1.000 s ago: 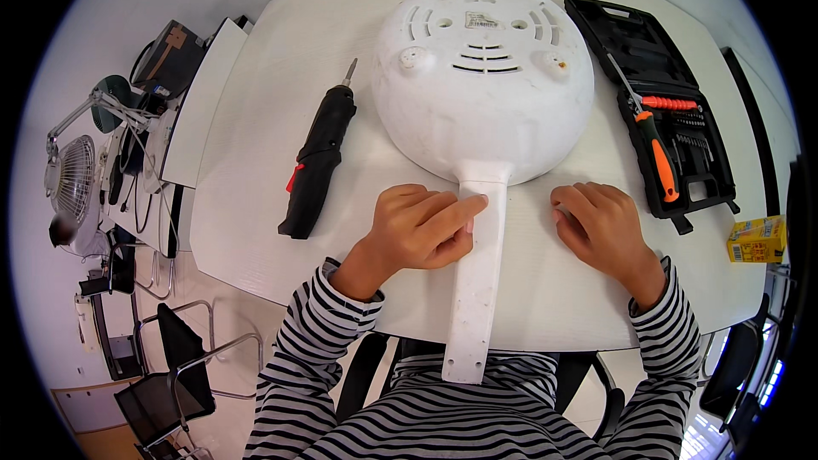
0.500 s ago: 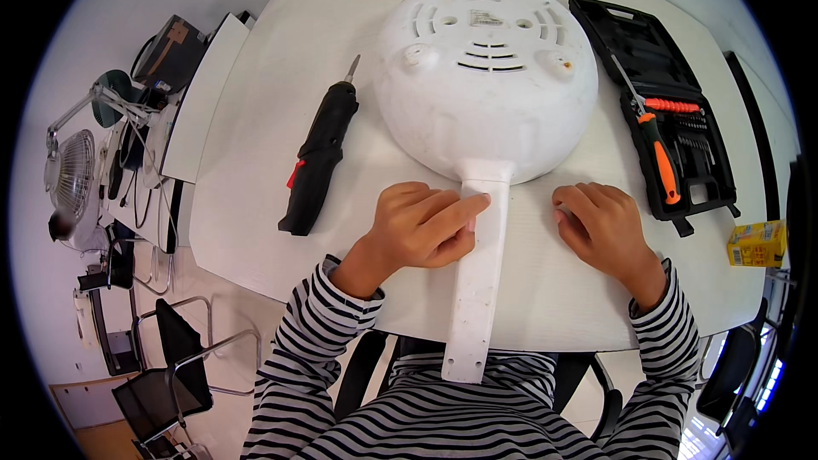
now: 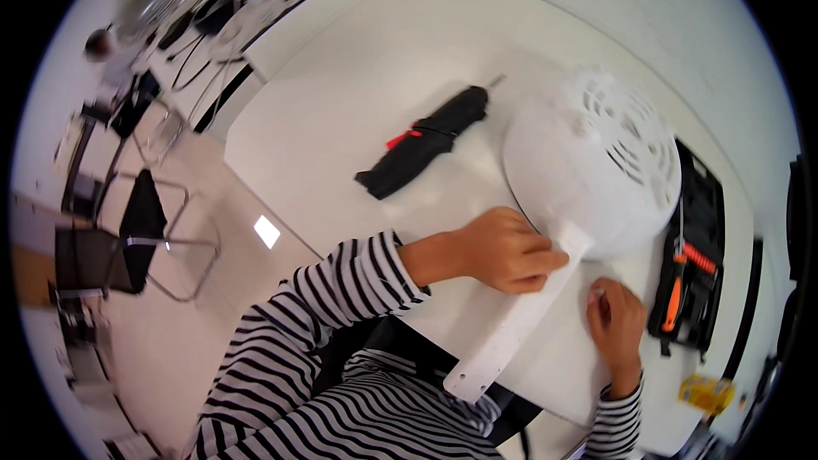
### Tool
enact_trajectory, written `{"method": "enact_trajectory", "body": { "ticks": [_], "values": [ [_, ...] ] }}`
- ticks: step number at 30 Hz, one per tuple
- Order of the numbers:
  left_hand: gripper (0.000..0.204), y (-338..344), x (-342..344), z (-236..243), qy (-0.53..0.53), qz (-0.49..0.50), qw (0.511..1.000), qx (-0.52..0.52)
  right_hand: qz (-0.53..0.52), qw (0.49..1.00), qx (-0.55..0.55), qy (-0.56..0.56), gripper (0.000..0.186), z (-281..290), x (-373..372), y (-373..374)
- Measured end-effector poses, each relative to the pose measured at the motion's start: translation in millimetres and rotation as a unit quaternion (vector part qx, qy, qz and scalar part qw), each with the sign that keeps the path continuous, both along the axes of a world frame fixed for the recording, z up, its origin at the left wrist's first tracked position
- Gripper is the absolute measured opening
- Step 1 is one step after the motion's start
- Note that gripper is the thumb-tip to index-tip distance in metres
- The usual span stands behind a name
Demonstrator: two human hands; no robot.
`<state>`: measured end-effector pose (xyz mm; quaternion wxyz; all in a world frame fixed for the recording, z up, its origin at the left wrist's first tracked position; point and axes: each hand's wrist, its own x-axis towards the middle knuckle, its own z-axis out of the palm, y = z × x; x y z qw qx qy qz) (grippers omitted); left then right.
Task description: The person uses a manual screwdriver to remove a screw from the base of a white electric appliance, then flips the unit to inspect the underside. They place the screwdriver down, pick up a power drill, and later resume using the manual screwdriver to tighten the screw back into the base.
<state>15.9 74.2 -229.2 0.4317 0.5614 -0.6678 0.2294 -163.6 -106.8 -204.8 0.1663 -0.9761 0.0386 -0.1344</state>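
White long handle slants leftward toward the person, left grip touching it, clasp unclear, right grip loose, empty

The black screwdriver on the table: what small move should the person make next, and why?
Perhaps the left hand should lift off the white handle and reach for the screwdriver: it lies on the table, in neither hand, on the left side of the handle.
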Motion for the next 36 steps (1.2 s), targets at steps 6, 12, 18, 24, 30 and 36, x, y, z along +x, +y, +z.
{"method": "enact_trajectory", "body": {
  "ticks": [6, 12, 18, 24, 30, 36],
  "values": [
    [0.015, -1, 0, -7, 0.002, 0.007, 1.000, -0.028, -0.015, 1.000, 0.009, 0.001, 0.008, -3, 4, 2],
    [0.014, -4, 0, -11, -0.004, 0.015, 0.999, -0.039, -0.025, 1.000, 0.002, -0.003, 0.007, -6, 7, 3],
    [0.014, -5, -1, -13, -0.002, 0.012, 1.000, -0.027, -0.024, 1.000, 0.000, -0.006, 0.006, -6, 6, 4],
    [0.012, -4, -1, -11, 0.010, 0.011, 0.999, -0.028, -0.029, 1.000, 0.009, -0.004, 0.007, -5, 5, 4],
    [0.013, -3, -5, -6, 0.018, 0.009, 1.000, -0.018, -0.012, 1.000, 0.000, -0.009, 0.008, -1, 6, 4],
    [0.019, 1, 3, 1, -0.009, 0.016, 0.999, -0.026, 0.011, 1.000, 0.002, -0.023, 0.010, 3, 5, 2]
  ]
}}
